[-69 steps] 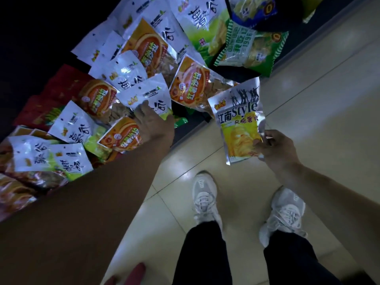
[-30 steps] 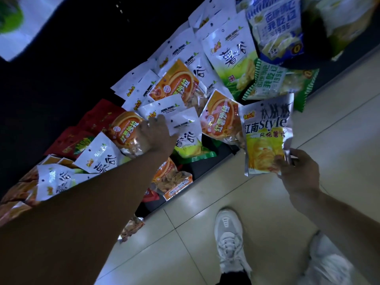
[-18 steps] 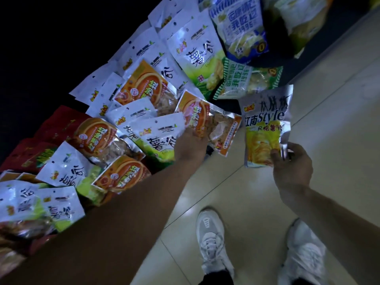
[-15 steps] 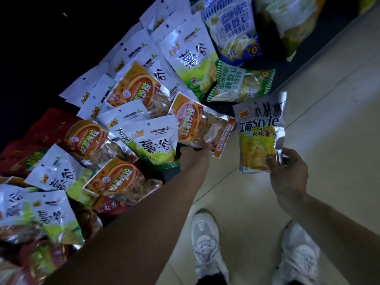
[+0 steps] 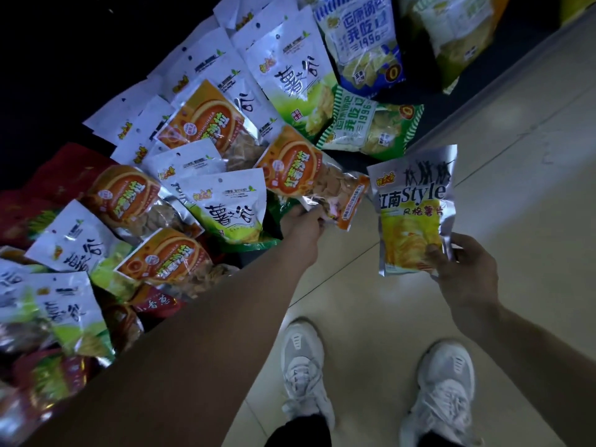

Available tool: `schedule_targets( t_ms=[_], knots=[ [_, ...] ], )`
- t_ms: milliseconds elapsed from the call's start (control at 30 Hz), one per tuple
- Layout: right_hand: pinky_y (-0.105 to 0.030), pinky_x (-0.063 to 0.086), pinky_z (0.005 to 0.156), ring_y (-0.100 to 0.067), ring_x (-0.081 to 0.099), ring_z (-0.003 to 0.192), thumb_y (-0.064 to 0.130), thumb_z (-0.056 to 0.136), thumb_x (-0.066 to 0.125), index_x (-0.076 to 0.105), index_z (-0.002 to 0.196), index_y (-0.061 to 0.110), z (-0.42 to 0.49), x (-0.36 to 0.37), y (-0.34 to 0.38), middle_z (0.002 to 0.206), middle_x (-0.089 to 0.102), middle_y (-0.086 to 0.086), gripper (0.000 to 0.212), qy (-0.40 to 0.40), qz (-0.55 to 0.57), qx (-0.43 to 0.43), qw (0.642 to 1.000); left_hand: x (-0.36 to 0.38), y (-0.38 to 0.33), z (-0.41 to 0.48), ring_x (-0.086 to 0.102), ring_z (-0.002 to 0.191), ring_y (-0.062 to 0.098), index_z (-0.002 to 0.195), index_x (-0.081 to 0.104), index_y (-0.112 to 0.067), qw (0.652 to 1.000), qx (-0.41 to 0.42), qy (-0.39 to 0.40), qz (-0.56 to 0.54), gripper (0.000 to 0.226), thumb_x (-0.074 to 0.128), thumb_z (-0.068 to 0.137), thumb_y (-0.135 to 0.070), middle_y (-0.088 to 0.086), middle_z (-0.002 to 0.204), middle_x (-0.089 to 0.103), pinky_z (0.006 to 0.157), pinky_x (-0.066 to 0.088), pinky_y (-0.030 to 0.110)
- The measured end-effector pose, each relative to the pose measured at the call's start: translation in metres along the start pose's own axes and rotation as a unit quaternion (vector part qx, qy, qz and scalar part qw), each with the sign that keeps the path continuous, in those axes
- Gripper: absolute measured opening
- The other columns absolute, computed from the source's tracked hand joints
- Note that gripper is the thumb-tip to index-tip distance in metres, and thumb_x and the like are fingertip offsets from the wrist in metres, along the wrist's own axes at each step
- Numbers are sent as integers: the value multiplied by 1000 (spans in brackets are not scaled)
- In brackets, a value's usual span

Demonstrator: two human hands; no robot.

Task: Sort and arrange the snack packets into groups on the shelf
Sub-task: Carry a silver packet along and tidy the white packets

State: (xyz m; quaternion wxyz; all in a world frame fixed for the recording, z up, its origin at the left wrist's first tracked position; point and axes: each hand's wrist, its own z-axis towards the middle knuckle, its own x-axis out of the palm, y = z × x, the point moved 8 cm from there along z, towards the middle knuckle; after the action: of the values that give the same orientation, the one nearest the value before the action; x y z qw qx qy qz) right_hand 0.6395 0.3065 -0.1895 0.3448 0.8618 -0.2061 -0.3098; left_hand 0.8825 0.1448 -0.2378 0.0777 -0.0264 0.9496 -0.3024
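Observation:
Many snack packets lie jumbled on a low dark shelf (image 5: 503, 59). My left hand (image 5: 301, 225) grips the lower corner of an orange packet (image 5: 309, 175) with a clear window at the shelf's front edge. My right hand (image 5: 461, 266) holds a silver-and-yellow "Style" chip packet (image 5: 412, 208) upright by its bottom right corner, out over the floor. White-and-green packets (image 5: 225, 208) and more orange packets (image 5: 129, 195) overlap across the shelf to the left.
A green-striped chip bag (image 5: 367, 127) and a blue-and-white bag (image 5: 364, 43) lie at the shelf's right end. Red packets (image 5: 64, 175) sit at the far left. My two white shoes (image 5: 303, 366) stand on the beige tiled floor (image 5: 532, 156).
My left hand moved right from the middle of the pile to the orange packet at the front edge and took hold of it. The "Style" packet stayed in my right hand.

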Motion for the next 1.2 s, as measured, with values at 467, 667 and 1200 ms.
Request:
schedule_targets(
  t_ms=[467,667,1200],
  knots=[
    [-56,57,85,-33,69,89,17,88,72,68,108,20,-96,46,37,98,71,-15,20,140,-35,-86,986,-208,57,-114,68,84,24,86,69,-15,983,22,-152,102,20,58,97,-28,5,88,72,75,55,40],
    [-49,55,82,-29,68,92,4,88,70,70,94,34,-137,103,40,96,72,-9,31,270,-47,-124,954,-313,80,-118,57,76,30,73,55,-17,957,16,-263,120,25,59,95,-26,10,77,59,65,36,34],
    [-39,55,76,-19,61,82,3,89,69,64,103,15,-148,181,7,83,66,3,19,261,-77,-57,961,-345,68,-5,61,91,18,114,62,-13,976,72,-197,65,38,68,89,-40,2,98,66,65,41,25]
  ],
)
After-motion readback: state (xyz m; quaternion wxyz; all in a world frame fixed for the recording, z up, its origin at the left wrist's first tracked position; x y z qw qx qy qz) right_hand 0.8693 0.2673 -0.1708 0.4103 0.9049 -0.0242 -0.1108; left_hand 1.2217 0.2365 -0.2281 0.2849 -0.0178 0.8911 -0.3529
